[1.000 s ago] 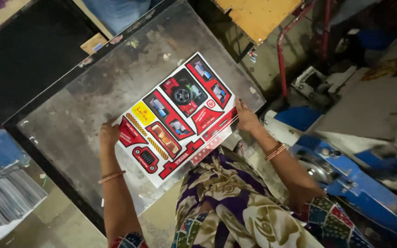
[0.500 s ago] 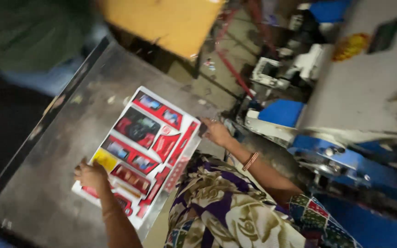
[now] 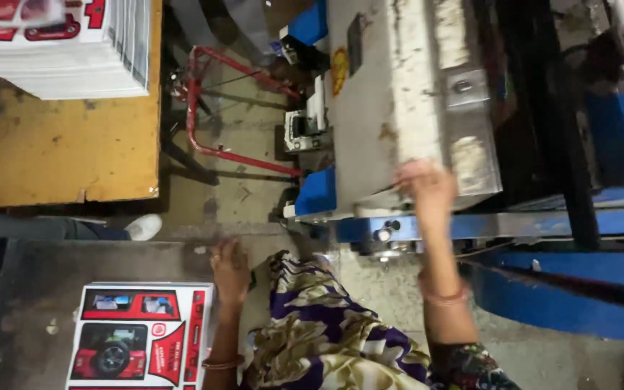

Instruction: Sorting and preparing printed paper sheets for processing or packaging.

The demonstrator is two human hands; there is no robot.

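Two hands are at work, well apart. Our left hand rests flat, fingers loosely spread and holding nothing, on the dark metal table just beside the right edge of the printed red carton sheet, which lies near us at the lower left. Our right hand reaches far across to the grey slab of the blue-framed machine; it is blurred, so we cannot tell whether the fingers are curled on the edge or merely touching it.

We judge the risk to lie at the right: fingers placed at the slab's near edge could be pinched if the machine moves while we look elsewhere. The loose sheet, held down by nobody, could also slide off the table if the left wrist nudges it.

Half a second ago both hands gripped the sheet at its ends. Now both have let go, the right has travelled to the machine, and the view has swung right, bringing a stack of printed sheets on the yellow board into sight at the far left.
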